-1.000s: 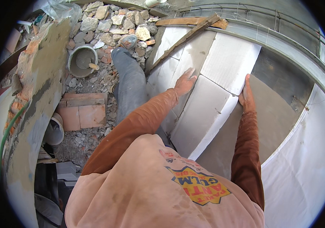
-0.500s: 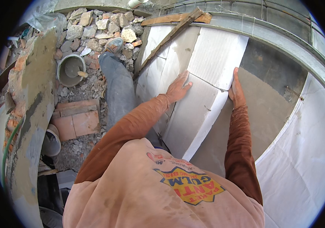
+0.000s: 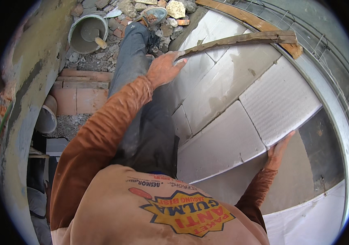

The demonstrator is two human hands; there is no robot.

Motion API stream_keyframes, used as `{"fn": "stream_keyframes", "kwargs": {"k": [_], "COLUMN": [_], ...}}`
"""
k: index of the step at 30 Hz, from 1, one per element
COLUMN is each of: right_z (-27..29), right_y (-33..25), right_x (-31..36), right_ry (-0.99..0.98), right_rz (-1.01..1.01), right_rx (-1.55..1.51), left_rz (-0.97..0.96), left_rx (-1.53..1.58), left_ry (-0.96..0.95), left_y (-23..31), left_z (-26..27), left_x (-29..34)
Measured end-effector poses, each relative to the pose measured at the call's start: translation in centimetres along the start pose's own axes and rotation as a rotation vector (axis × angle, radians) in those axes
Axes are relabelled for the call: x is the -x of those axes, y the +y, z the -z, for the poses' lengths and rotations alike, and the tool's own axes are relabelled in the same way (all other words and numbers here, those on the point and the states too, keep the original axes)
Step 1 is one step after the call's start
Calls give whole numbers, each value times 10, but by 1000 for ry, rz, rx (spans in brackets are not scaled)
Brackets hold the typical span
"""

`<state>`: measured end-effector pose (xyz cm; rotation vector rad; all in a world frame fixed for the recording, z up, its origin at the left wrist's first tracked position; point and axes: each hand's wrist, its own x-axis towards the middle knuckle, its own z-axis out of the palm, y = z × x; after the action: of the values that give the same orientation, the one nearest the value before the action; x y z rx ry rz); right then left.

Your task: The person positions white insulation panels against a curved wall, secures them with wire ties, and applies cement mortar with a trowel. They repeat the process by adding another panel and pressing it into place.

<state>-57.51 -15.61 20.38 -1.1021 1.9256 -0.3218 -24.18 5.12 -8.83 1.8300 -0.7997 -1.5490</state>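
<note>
White wall blocks, laid in courses with grey mortar, stretch before me. My left hand point(image 3: 166, 69) has its fingers and thumb around the lower end of a long, weathered wooden strip point(image 3: 239, 43), which slants over the blocks. On the right, my right hand point(image 3: 279, 151) rests with fingers stretched against the edge face near the joint of two blocks, a smooth near block point(image 3: 223, 143) and a ribbed far block point(image 3: 280, 96). Part of its palm is hidden by the blocks' edge.
A bucket of grey mortar point(image 3: 88, 34) with a wooden-handled tool stands on rubble at the left. Reddish tiles point(image 3: 86, 98) and a tipped pail point(image 3: 47, 116) lie nearer. Along the far right runs a metal channel point(image 3: 333, 106); a plastered wall point(image 3: 39, 69) rises at left.
My view has turned, so the blocks appear rotated clockwise. My left hand has left the block top and taken the wooden strip's end. My right hand stays at the block edge.
</note>
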Motion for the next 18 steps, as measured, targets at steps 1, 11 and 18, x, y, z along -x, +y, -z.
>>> {"fn": "stream_keyframes", "kwargs": {"k": [1,11,18], "right_z": [0,-15,-11], "right_y": [-1,1,5], "right_x": [1,4,5], "right_ry": [25,297,306], "right_rz": [-37,-89,-74], "right_rx": [-5,184,208], "left_rz": [-3,196,219], "left_rx": [-17,216,285], "left_ry": [31,-51,2], "left_y": [-15,-72,-79], "left_z": [4,11,2], "left_x": [0,-5,1]}}
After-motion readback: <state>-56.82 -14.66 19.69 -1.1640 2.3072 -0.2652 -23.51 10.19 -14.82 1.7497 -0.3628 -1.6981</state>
